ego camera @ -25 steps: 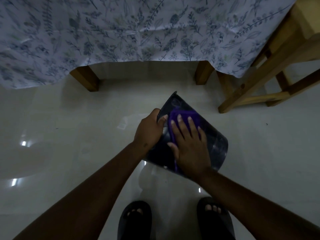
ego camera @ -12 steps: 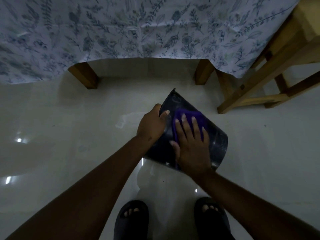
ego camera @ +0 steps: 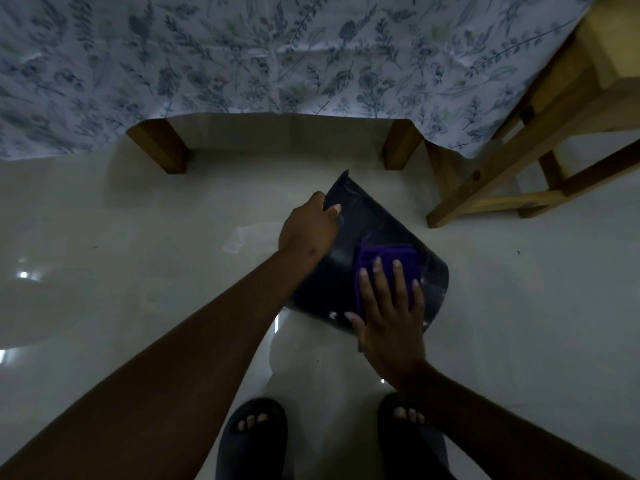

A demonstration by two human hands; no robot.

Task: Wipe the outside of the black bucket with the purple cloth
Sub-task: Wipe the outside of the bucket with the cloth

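The black bucket (ego camera: 367, 233) lies tilted on its side above the pale floor, its rim pointing away toward the table. My left hand (ego camera: 306, 230) grips the rim at the bucket's upper left, thumb over the edge. The purple cloth (ego camera: 384, 258) is pressed flat against the bucket's outer wall near its base end. My right hand (ego camera: 391, 313) lies on the cloth with fingers spread, covering its lower part.
A table with a floral cloth (ego camera: 277, 64) and wooden legs (ego camera: 162, 147) stands just beyond the bucket. A wooden stool frame (ego camera: 519, 157) is at the right. My feet in dark slides (ego camera: 252, 434) stand below on the glossy floor (ego camera: 138, 271).
My right hand has slid the purple cloth down and to the right along the bucket's wall, toward its base. My left hand keeps its hold on the rim.
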